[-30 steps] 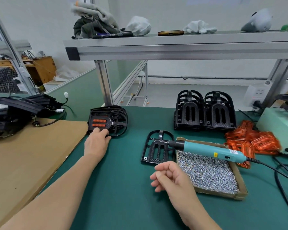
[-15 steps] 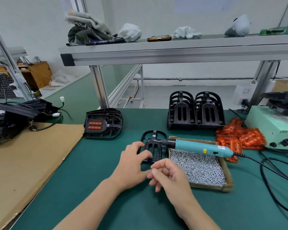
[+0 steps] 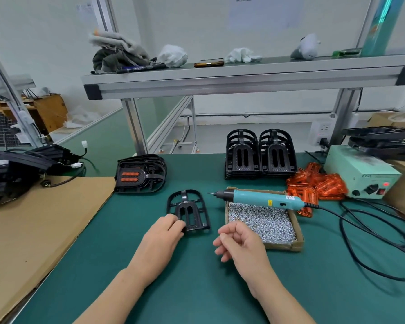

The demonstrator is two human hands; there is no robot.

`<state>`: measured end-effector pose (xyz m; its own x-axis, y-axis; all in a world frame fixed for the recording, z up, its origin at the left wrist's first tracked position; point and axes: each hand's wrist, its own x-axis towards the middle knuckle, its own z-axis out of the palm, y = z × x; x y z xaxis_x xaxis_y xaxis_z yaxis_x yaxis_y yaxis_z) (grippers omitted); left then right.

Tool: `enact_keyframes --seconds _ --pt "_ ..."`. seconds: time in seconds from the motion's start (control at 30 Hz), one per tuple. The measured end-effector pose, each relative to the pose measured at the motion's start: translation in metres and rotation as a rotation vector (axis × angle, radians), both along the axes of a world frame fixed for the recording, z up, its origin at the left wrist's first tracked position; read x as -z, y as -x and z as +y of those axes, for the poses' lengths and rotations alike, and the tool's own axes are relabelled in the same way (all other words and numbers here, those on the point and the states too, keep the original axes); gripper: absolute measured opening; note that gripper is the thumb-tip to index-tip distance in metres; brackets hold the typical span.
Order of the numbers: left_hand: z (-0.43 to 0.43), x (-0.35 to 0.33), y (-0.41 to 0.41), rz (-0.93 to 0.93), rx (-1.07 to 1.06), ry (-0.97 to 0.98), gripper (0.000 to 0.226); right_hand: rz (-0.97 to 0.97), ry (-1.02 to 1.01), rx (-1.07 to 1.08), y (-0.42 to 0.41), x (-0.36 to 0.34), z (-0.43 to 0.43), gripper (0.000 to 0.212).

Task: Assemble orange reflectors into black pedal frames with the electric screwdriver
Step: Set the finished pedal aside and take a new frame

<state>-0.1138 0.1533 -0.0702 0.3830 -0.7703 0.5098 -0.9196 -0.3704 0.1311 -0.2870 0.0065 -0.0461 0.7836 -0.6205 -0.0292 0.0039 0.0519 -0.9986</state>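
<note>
A single black pedal frame [image 3: 189, 208] lies flat on the green mat. My left hand [image 3: 163, 239] grips its near-left corner with curled fingers. My right hand [image 3: 240, 244] hovers to the right of the frame, fingers loosely curled, with nothing visible in it. The teal electric screwdriver [image 3: 265, 199] rests across the far edge of a cardboard box of screws [image 3: 299, 242], tip pointing left. A pile of orange reflectors [image 3: 318, 186] lies behind the box. A stack of frames fitted with orange reflectors [image 3: 139, 174] sits at the far left of the mat.
Two stacks of bare black frames [image 3: 260, 157] stand at the back. A pale green power unit [image 3: 360, 175] sits at right, with black cables [image 3: 372, 244] looping over the mat. A cardboard sheet [image 3: 33, 220] covers the left side. An aluminium shelf [image 3: 243, 77] spans overhead.
My left hand left the finished stack at far left, came to the single frame and took hold of it. The frame now lies left of the screw box. The right hand barely moved.
</note>
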Motion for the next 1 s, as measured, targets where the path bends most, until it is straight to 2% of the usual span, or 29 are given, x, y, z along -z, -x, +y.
enact_keyframes --seconds 0.03,0.17,0.27,0.37,0.47,0.63,0.73,0.83,0.9,1.0 --pt "0.006 0.000 0.004 -0.037 -0.017 0.054 0.009 0.002 -0.002 0.006 0.002 0.001 -0.001 0.016" --pt "0.020 -0.013 0.019 -0.042 -0.081 0.307 0.029 0.008 -0.005 0.026 0.004 0.006 0.000 0.015" --pt "0.025 -0.029 0.026 0.010 -0.149 0.505 0.023 0.001 -0.009 0.042 0.005 0.008 0.002 0.013" --pt "0.029 -0.040 0.033 0.075 -0.232 0.633 0.011 -0.001 0.021 0.037 0.008 0.010 0.005 0.021" --pt "0.034 -0.043 0.040 0.284 -0.283 0.670 0.013 -0.020 0.027 0.034 0.013 0.009 0.005 0.031" --pt "0.028 -0.039 0.053 0.896 -0.259 0.787 0.023 -0.023 0.079 0.071 0.023 0.006 0.001 0.036" --pt "0.017 -0.035 0.066 1.132 -0.223 0.750 0.021 -0.013 0.169 0.126 0.029 0.008 -0.006 0.031" --pt "0.011 -0.029 0.081 1.262 -0.200 0.703 0.020 -0.015 0.242 0.172 0.040 0.011 -0.017 0.030" --pt "0.010 -0.024 0.086 1.223 -0.222 0.614 0.020 -0.005 0.266 0.173 0.049 0.012 -0.025 0.032" --pt "0.010 -0.016 0.091 1.038 -0.242 0.407 0.025 0.025 0.287 0.205 0.064 0.013 -0.037 0.025"
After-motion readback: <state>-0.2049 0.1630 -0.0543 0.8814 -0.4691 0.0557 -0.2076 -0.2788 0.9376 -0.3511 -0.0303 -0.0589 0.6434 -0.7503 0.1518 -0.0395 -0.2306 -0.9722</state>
